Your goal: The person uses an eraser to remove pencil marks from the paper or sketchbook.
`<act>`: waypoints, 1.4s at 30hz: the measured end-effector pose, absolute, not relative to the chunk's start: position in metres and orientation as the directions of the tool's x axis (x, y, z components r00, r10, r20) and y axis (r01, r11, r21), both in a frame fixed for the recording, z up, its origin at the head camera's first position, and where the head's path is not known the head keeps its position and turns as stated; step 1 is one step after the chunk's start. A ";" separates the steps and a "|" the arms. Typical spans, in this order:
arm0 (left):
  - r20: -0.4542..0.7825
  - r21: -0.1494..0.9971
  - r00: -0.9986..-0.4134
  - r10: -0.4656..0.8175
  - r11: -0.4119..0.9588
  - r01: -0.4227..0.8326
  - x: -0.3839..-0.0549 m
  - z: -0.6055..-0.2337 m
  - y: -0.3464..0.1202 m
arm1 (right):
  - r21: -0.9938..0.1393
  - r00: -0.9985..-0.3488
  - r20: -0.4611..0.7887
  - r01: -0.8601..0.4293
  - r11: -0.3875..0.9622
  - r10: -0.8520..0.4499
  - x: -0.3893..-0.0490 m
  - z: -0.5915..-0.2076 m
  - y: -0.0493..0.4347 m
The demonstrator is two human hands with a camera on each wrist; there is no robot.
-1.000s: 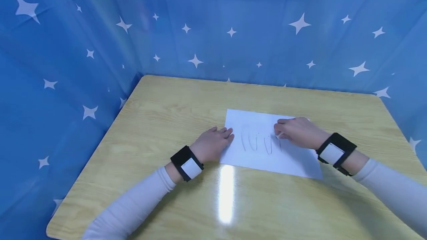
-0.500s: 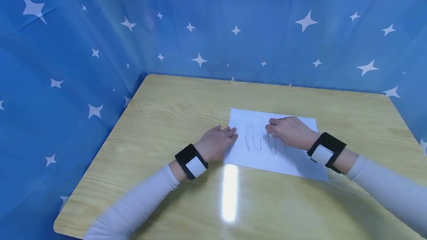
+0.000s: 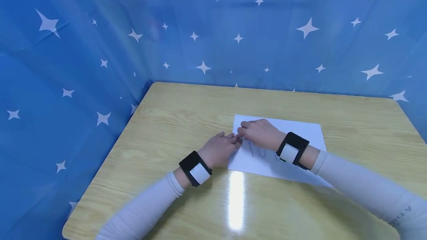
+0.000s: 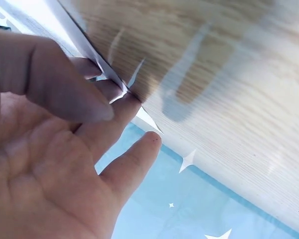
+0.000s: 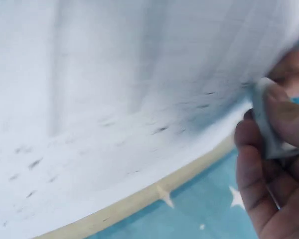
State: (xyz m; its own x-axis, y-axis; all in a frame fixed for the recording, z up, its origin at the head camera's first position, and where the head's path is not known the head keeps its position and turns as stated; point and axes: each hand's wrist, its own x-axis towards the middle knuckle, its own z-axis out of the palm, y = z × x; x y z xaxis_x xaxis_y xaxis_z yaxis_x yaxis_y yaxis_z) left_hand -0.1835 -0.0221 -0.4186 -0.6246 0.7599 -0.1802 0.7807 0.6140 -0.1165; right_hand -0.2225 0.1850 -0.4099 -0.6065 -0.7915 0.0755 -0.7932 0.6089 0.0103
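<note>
Rubbing looks part-done

The right hand point(image 3: 261, 134) pinches the eraser point(image 5: 264, 117) by the left end of the sheet point(image 3: 263, 167). Crumbs point(image 5: 162, 129) suggest some rubbing done; pencil strokes point(image 3: 251, 149) remain. The left hand point(image 3: 218, 150), fingers extended, touches the sheet's left edge.

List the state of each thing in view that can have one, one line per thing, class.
Table, glossy, reflecting light
Curtain, hanging behind the table
Paper, lying on the table
Dark lines, partly hidden
Dark specks, scattered on the paper
White block, gripped
Right hand, pinching the white block
Left hand, resting on the paper's left edge
Wristbands, fastened
</note>
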 end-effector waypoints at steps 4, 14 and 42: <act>-0.168 -0.133 -0.637 0.752 0.623 0.771 -0.189 -0.410 -0.021 | 0.043 -0.660 0.049 -0.748 0.662 -0.749 -0.221 -0.401 0.215; -0.183 -0.113 -0.645 0.742 0.636 0.763 -0.189 -0.406 -0.027 | -0.046 -0.757 0.005 -0.653 0.756 -0.653 -0.211 -0.394 0.251; -0.186 -0.063 -0.614 0.767 0.614 0.787 -0.175 -0.436 -0.011 | -0.039 -0.668 0.050 -0.744 0.667 -0.743 -0.205 -0.421 0.206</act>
State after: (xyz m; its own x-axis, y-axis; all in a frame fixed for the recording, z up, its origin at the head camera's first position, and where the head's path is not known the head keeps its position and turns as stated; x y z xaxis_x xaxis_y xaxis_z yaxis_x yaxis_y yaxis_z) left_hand -0.1749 -0.0107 -0.4362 -0.6140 0.7671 -0.1861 0.7865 0.6143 -0.0629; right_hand -0.2045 0.2065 -0.4212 -0.6678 -0.7427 0.0497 -0.7443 0.6667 -0.0388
